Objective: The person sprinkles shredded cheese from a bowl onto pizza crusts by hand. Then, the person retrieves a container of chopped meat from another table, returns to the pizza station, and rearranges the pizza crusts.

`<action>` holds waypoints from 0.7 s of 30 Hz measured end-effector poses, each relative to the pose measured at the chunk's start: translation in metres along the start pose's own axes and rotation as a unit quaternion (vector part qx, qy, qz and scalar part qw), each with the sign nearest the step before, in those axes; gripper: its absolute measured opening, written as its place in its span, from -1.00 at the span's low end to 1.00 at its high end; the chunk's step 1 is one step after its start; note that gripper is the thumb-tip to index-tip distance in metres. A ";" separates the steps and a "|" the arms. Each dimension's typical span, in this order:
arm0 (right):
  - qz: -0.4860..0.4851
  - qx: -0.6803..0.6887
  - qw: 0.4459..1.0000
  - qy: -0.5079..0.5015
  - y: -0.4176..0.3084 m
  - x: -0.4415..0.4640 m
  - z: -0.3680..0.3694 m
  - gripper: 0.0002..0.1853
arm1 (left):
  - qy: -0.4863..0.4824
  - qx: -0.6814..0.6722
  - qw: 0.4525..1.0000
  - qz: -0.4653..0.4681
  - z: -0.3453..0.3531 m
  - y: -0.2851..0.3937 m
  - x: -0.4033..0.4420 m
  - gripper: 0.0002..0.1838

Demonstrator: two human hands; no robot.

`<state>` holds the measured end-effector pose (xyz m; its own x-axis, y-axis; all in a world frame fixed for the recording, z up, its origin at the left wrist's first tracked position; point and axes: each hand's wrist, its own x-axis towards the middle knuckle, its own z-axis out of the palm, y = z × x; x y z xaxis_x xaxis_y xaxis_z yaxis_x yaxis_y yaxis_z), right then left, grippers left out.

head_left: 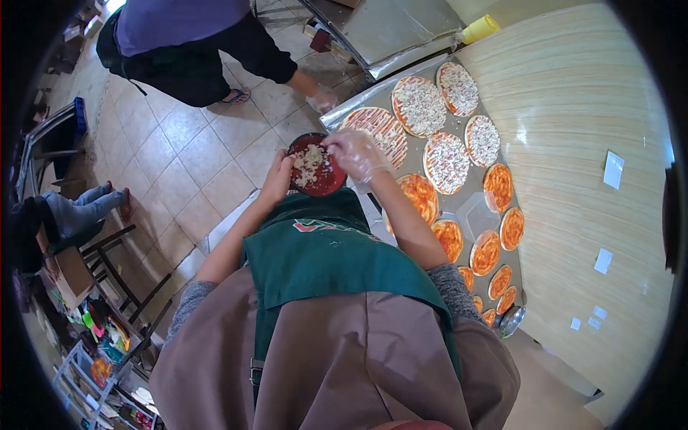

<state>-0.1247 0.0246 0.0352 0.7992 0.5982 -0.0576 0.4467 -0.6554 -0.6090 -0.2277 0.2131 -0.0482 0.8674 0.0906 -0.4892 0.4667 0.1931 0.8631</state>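
My left hand [278, 175] is bare and grips the left side of a red bowl [328, 185] with a dark rim. Pale crumbled topping, which looks like cheese [310, 163], lies inside it. In a clear plastic glove, my right hand [358, 152] is over the bowl's right edge, its fingers curled together with the tips at the topping. What they pinch, if anything, is too small to make out. Closest to that hand on the metal table is a partly topped pizza [378, 132] with red strips. Beyond it lie pizzas covered in white topping [419, 106].
Several sauced pizza bases [487, 252] run along the table [459, 208] to the right, around a clear plastic container [476, 213]. A metal bowl [512, 322] stands at the near end. Across the table's corner stands a co-worker [193, 50], one gloved hand [322, 99] at its edge.
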 end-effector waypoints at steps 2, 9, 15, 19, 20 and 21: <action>-0.055 -0.030 0.998 0.005 -0.010 -0.004 0.014 -0.71 | -0.018 0.006 1.000 0.012 0.012 0.020 -0.004 -0.55; -0.029 0.123 0.976 -0.178 -0.015 -0.018 0.044 -0.75 | -0.009 0.073 0.997 0.025 0.027 0.019 0.004 -0.56; 0.223 0.524 0.811 -0.133 -0.002 -0.021 0.007 -0.82 | -0.010 0.076 0.997 -0.005 0.042 0.033 0.012 -0.50; 0.175 0.554 0.812 -0.054 0.029 -0.016 -0.025 -0.79 | 0.018 0.088 0.995 0.031 0.053 0.037 0.025 -0.49; 0.175 0.561 0.808 -0.039 0.035 -0.013 -0.037 -0.80 | 0.025 0.085 0.995 0.035 0.054 0.037 0.027 -0.49; 0.201 0.497 0.844 -0.020 0.048 -0.010 -0.044 -0.80 | 0.032 0.081 0.995 0.039 0.053 0.036 0.028 -0.49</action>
<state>-0.0938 -0.0332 0.0418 0.7833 0.4473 -0.4318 -0.4305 -0.1109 -0.8958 -0.1770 0.1711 -0.0240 0.8921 0.1616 -0.4219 0.4240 0.0231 0.9054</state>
